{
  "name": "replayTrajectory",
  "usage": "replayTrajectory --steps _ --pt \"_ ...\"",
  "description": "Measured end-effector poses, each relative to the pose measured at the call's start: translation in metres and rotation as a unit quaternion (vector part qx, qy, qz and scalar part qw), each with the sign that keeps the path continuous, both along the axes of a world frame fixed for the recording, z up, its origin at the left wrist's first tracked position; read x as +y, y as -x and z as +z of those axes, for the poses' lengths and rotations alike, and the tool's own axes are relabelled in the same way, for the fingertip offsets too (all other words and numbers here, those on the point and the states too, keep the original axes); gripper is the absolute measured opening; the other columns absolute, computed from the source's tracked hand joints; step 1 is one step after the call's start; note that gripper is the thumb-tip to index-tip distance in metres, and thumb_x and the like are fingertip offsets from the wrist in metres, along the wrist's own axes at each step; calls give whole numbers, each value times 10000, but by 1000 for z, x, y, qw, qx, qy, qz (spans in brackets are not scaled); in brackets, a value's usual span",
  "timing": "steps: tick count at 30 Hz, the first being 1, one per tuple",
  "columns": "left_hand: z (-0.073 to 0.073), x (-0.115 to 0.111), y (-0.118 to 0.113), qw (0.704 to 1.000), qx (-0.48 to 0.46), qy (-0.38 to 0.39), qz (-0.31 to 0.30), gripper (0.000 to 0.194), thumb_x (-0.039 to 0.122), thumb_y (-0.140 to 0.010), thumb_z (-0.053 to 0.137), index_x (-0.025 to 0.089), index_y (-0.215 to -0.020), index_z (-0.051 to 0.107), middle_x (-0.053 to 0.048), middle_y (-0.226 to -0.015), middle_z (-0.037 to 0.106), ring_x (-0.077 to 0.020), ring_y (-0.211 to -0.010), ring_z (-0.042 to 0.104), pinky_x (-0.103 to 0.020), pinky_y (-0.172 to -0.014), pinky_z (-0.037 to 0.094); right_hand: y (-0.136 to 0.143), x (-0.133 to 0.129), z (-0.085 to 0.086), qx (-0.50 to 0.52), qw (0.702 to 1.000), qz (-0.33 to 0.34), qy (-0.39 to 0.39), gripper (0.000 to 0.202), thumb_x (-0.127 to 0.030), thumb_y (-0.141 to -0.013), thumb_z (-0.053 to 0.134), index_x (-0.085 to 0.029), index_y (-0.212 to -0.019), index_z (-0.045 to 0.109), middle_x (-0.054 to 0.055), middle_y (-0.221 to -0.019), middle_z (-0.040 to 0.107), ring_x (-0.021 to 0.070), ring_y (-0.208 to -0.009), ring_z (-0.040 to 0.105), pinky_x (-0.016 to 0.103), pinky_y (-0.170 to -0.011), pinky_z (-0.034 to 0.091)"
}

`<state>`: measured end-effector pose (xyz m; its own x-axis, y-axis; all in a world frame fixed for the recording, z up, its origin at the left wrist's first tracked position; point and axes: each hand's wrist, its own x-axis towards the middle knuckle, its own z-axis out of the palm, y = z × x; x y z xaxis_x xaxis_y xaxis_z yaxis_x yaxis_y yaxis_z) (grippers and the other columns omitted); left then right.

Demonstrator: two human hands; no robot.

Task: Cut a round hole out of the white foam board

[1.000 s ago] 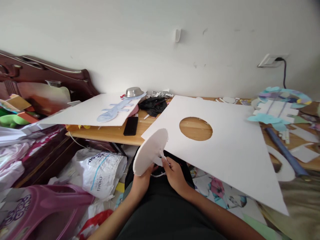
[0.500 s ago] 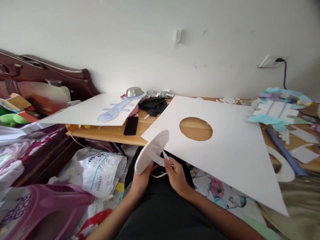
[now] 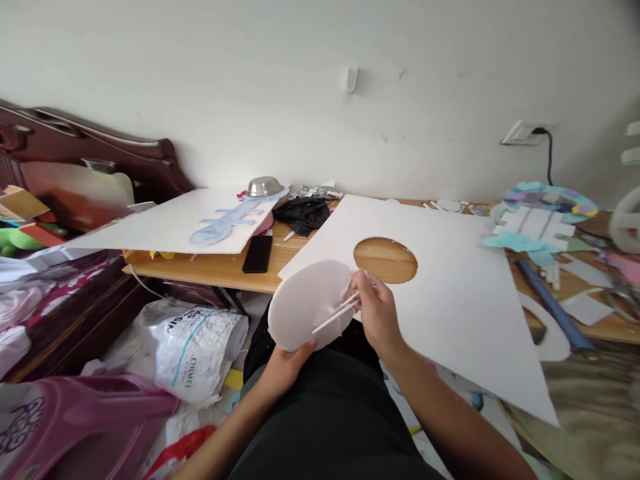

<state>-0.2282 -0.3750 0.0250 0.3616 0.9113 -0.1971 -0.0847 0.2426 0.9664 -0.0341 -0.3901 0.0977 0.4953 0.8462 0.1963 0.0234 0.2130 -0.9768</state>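
A white oval disc (image 3: pixel 305 300) is tilted in front of my body, near the table's front edge. My left hand (image 3: pixel 290 363) grips its lower edge. At the disc's right side, my right hand (image 3: pixel 373 300) is closed on a thin white strip (image 3: pixel 336 315) that lies across the disc's face. Just behind my right hand is a large white board (image 3: pixel 450 287) with an oval hole (image 3: pixel 385 260), through which the wooden table shows.
Another white board (image 3: pixel 165 217) with a blue cutout and a metal bowl (image 3: pixel 264 187) is at left. A black phone (image 3: pixel 258 254) and black plastic (image 3: pixel 305 212) lie between the boards. A blue roll (image 3: pixel 553 303) and paper pieces sit at right.
The disc has turned so its face shows more. My right hand has moved up and right, with the strip now across the disc. The view has shifted slightly.
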Motion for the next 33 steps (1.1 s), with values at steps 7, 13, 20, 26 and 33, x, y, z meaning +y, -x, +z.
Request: replayTrajectory --steps 7,13,20,26,33 --pt "-7 4 -5 980 -149 102 82 651 456 -751 797 178 -1309 612 -139 -1309 661 -333 -1149 650 -460 -966 545 -24 -26 13 -407 892 88 172 341 -552 -919 552 -230 -831 624 -12 -599 600 161 -544 537 260 -512 308" --pt "-1 5 -6 972 -181 96 118 676 423 -789 771 216 -1387 532 -113 -1360 628 -268 -1111 660 -357 -888 571 -22 -38 -22 -522 837 54 152 524 -480 -797 755 -294 -1274 641 36 -792 764 237 -640 691 287 -551 414" --pt "3 11 -6 974 -182 80 110 660 414 -816 744 249 -1413 515 -89 -1373 625 -260 -1086 674 -346 -880 571 -12 -33 -37 -526 839 132 -27 269 -247 -969 539 -299 -1132 748 43 -939 785 195 -775 682 312 -713 523" --pt "13 17 -11 956 -283 60 51 747 342 -786 777 257 -1460 466 -104 -1384 618 -295 -1188 635 -413 -1034 502 -3 -35 -24 -514 843 31 -154 222 -163 -958 508 -213 -1011 718 70 -783 629 192 -763 582 313 -703 507" --pt "10 -1 -5 943 -292 140 -81 779 360 -712 814 136 -1406 539 -167 -1319 653 -373 -1264 578 -483 -1120 417 7 -44 -21 -385 907 62 -156 205 -131 -960 436 -221 -1060 590 84 -1045 684 187 -960 675 324 -855 537"
